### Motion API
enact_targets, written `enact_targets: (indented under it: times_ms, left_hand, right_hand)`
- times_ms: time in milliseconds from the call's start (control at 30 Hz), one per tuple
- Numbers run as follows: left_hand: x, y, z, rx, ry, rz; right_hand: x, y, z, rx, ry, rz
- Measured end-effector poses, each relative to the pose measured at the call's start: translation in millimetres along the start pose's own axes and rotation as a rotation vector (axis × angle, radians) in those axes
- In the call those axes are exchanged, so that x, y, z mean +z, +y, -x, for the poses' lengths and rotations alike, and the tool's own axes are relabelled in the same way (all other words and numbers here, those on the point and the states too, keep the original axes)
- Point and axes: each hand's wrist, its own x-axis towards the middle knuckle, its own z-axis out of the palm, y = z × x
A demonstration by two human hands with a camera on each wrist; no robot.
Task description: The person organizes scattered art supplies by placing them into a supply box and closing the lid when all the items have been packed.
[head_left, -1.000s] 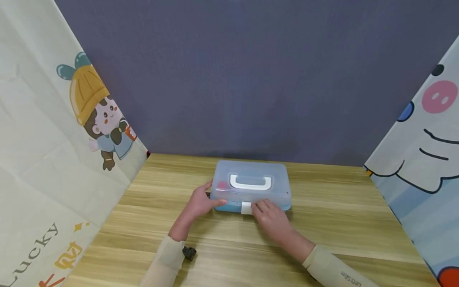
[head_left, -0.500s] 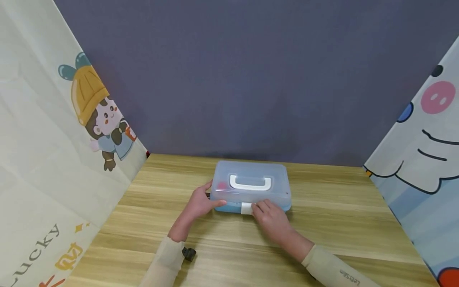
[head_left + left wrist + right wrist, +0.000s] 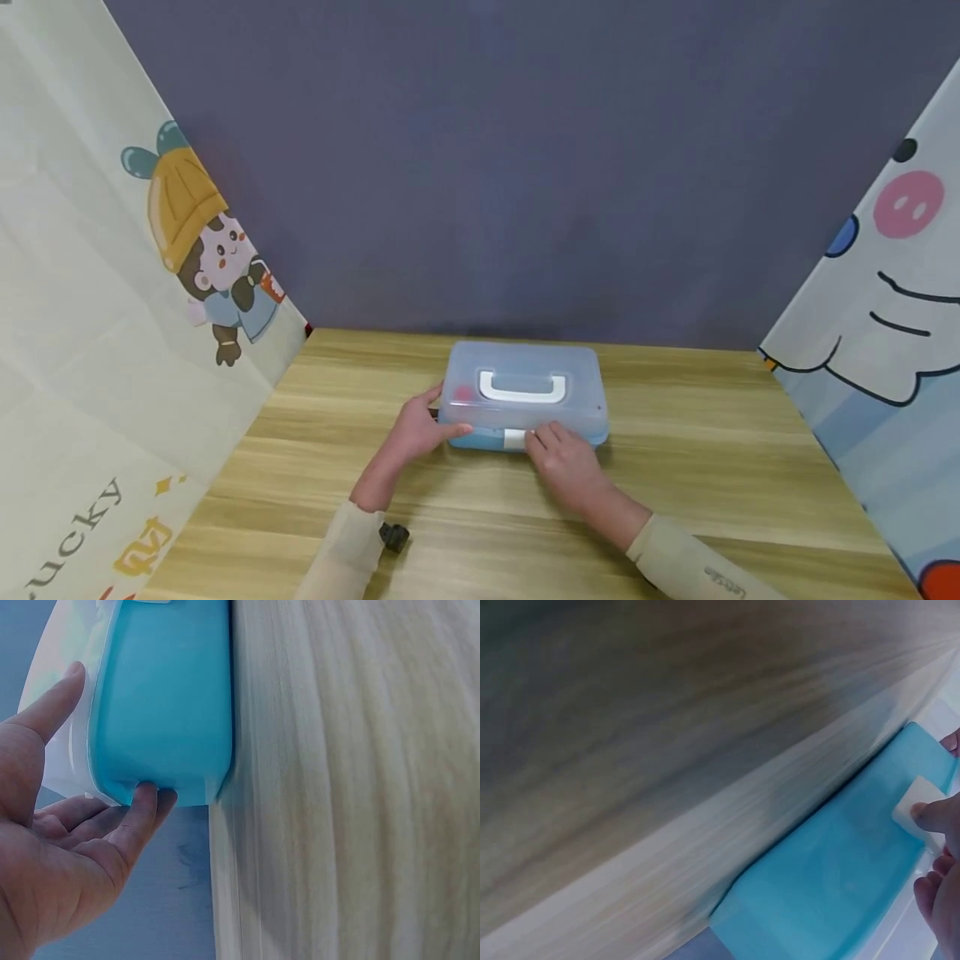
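A plastic storage box with a translucent lid, white carrying handle and blue base sits on the table. My left hand rests at its left end. In the left wrist view the fingers touch the blue end wall, and the thumb lies straight along the lid side. At the front, my right hand pinches the white latch. Its thumb presses the latch from outside in the right wrist view, with the other fingers curled by the lid edge. A reddish thing shows dimly through the lid.
The wood-grain table extends around the box. A dark blue-grey panel stands behind it. Printed cloths hang at the left and right. A small black device sits at the left wrist.
The head view has tilted slightly. The white latch's lower end has come in closer to the box's front under my right hand. My left hand stays in place.
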Motion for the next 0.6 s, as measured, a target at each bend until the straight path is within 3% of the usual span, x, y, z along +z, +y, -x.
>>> enact_targets:
  times_ms: [600]
  left_hand:
    - [0.8, -3.0, 0.4, 0.007, -0.002, 0.024]
  right_hand:
    - [-0.6, -2.6, 0.4, 0.031, 0.017, -0.027]
